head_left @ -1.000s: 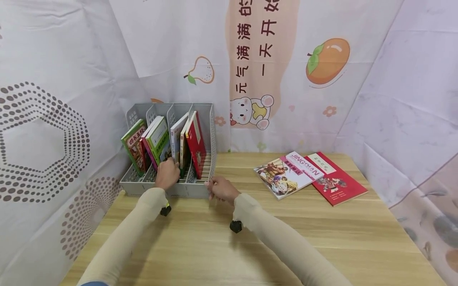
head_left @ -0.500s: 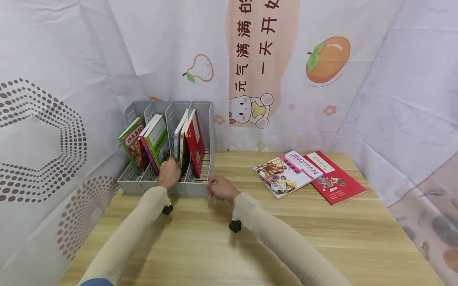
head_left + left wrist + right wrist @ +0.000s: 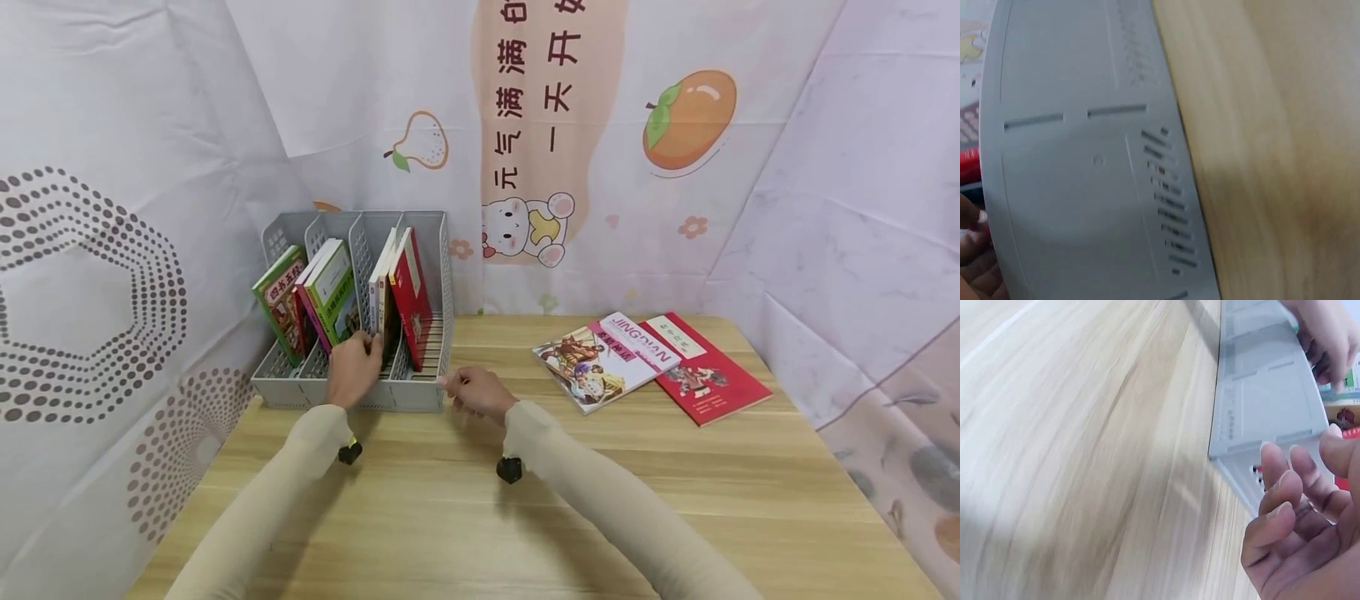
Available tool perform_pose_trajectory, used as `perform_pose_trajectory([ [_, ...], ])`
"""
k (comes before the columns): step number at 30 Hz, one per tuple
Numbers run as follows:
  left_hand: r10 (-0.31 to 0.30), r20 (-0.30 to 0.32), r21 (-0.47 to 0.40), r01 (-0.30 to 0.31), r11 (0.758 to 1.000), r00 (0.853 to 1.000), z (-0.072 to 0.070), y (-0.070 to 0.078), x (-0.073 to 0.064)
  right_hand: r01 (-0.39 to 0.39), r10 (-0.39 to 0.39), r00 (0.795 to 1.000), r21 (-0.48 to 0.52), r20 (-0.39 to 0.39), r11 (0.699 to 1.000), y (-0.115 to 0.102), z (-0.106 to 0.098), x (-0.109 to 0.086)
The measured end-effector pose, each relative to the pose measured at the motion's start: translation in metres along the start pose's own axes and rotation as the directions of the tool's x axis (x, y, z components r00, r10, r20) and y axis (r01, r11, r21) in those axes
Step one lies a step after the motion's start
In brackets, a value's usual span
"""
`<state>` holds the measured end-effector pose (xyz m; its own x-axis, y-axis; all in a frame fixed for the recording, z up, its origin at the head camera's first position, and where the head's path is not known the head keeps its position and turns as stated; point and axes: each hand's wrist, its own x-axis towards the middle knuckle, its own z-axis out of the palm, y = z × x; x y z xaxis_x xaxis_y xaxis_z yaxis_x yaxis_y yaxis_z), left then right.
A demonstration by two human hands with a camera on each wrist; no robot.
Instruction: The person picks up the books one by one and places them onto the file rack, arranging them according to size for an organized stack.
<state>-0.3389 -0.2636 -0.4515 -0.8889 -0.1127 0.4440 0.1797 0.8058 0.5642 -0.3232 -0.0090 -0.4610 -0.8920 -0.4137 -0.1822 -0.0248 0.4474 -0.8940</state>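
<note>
A grey desktop book rack [image 3: 405,397] with several compartments holds thin books at the back left of the table. In its third compartment stand a white book [image 3: 383,275] and a beige-spined book. My left hand [image 3: 354,367] is at the foot of these spines, fingers bent and fingertips close to the white book; exact contact is hidden. A red book [image 3: 410,296] leans left in the rightmost compartment. By the rack's front right corner, my right hand [image 3: 480,393] has loosely bent fingers, clear of the side wall in the right wrist view, with the thumb tip near the corner.
A green book [image 3: 283,304] leans in the leftmost compartment, and a yellow-green book [image 3: 330,292] stands in the second. On the wooden table [image 3: 465,500] at right lie a white illustrated book [image 3: 600,358] and a red book [image 3: 705,375], partly overlapping. Printed cloth [image 3: 600,250] hangs behind.
The white book has shifted from leaning left to closer against the beige one. My left hand has drawn slightly back from the spines; my right hand has moved a little right and loosened at the corner.
</note>
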Motion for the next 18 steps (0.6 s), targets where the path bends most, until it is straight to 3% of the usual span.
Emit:
perform_pose_trajectory([
  [3,0.071,0.014,-0.06,-0.07,0.996,0.997,0.004,0.006,-0.006,-0.006,0.005,0.999,-0.01,-0.044,1.0,0.005,-0.008,-0.002],
  [7,0.185,0.054,-0.1,-0.179,0.979,0.981,0.017,0.017,-0.006,-0.006,0.003,0.995,-0.03,-0.099,1.0,0.01,-0.022,-0.005],
  [15,0.321,0.101,-0.119,-0.309,0.943,0.942,0.039,0.042,-0.008,0.011,-0.023,0.986,-0.074,-0.165,0.997,0.019,-0.043,-0.012],
  [18,0.349,0.123,-0.134,-0.332,0.934,0.929,0.046,0.051,-0.01,-0.001,-0.012,0.983,-0.072,-0.181,0.997,0.023,-0.052,-0.015],
])
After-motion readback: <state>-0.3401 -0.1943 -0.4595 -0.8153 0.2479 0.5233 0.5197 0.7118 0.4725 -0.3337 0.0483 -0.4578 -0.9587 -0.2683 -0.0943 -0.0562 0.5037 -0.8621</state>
